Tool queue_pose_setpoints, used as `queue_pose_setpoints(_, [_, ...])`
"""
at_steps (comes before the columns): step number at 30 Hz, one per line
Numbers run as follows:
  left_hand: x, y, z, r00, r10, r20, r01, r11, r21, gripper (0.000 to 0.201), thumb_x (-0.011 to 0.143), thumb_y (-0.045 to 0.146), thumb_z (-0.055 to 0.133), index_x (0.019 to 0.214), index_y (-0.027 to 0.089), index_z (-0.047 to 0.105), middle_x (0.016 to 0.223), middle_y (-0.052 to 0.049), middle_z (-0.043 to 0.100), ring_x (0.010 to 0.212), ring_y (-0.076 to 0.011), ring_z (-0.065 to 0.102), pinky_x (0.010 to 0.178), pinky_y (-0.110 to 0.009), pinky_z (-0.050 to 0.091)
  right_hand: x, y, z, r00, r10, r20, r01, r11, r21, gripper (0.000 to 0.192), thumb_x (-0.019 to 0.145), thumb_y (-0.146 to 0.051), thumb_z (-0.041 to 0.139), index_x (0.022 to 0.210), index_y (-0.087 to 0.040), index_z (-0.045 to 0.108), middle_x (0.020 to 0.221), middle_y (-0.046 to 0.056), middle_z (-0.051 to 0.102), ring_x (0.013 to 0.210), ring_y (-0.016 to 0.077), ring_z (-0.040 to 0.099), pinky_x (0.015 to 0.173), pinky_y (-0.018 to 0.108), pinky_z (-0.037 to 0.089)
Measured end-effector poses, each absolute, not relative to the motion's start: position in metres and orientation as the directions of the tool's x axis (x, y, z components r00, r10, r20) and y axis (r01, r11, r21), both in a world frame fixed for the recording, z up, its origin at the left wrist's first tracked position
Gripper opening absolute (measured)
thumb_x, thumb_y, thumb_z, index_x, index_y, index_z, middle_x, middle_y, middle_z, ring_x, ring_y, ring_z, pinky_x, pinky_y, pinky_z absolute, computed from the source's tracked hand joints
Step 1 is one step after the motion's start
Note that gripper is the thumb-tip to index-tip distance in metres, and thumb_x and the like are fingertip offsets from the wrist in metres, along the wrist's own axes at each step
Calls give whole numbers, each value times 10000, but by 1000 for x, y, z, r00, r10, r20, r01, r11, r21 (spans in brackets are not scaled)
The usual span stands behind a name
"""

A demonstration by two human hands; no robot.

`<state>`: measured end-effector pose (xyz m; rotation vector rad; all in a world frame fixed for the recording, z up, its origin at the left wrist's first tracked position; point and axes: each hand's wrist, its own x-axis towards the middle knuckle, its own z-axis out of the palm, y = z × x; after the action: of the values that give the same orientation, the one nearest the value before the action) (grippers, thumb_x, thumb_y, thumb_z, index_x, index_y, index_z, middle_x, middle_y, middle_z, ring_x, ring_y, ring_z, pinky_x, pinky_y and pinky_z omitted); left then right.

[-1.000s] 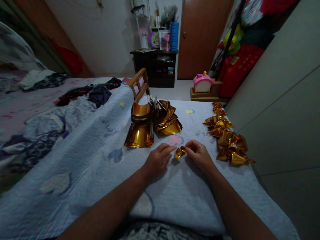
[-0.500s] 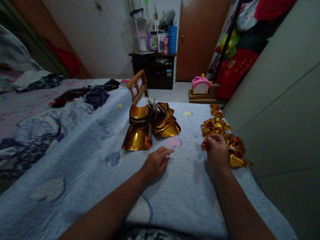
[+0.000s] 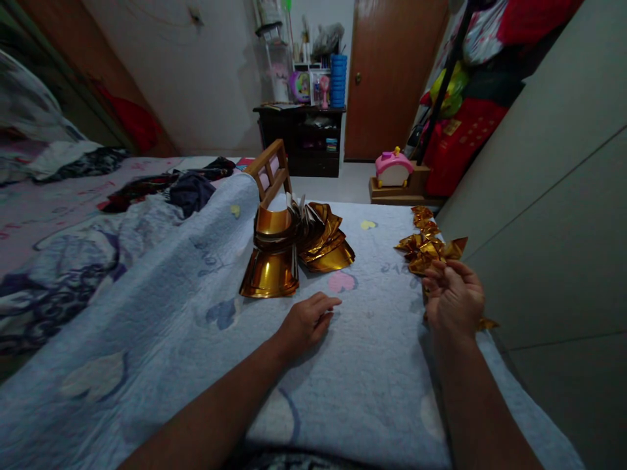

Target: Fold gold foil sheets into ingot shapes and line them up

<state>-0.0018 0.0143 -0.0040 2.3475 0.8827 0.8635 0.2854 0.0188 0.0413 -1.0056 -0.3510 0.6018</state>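
My left hand [image 3: 308, 323] rests on the pale blue quilt, its fingers loosely bent and the thumb apart, with nothing in it. Just beyond it lie fanned stacks of shiny gold foil paper [image 3: 270, 271], with a second fan [image 3: 327, 245] to their right. My right hand [image 3: 453, 297] is over a row of folded gold foil pieces [image 3: 424, 245] along the bed's right edge. Its fingers are pinched, and a folded gold foil piece [image 3: 456, 247] sticks up at the fingertips. The hand hides part of the row.
The quilt [image 3: 362, 365] covers the bed, with a small wooden rail [image 3: 269, 171] at its far end. Clothes [image 3: 191, 190] lie on the left. A grey-white panel [image 3: 558, 196] stands close on the right. Beyond are a dark cabinet [image 3: 298, 166] and a pink toy [image 3: 394, 168].
My right hand has moved right, over the row of gold pieces, and a gold piece now sticks up at its fingertips. My left hand has stayed in place.
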Motion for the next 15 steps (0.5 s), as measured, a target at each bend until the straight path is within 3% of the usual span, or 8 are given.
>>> queue_pose_setpoints(11, [-2,15,-6,609,709,356,416,-667,618,315,920,110,492,1177,174,663,907,-69,694,815,-171,654,751,-286,535,293,21,36,721,693,-16,-328,321,-888,454,597,-208,757,1008,-217,564,880,-8,726,550,129,682,413,198,525])
queue_pose_setpoints(15, [-2,15,-7,608,705,365,416,-674,610,292,928,116,492,1155,162,670,900,-74,699,801,-173,658,734,-284,536,285,19,35,696,718,13,-294,302,-907,367,627,-224,743,964,-199,599,804,-12,713,508,103,642,418,193,517])
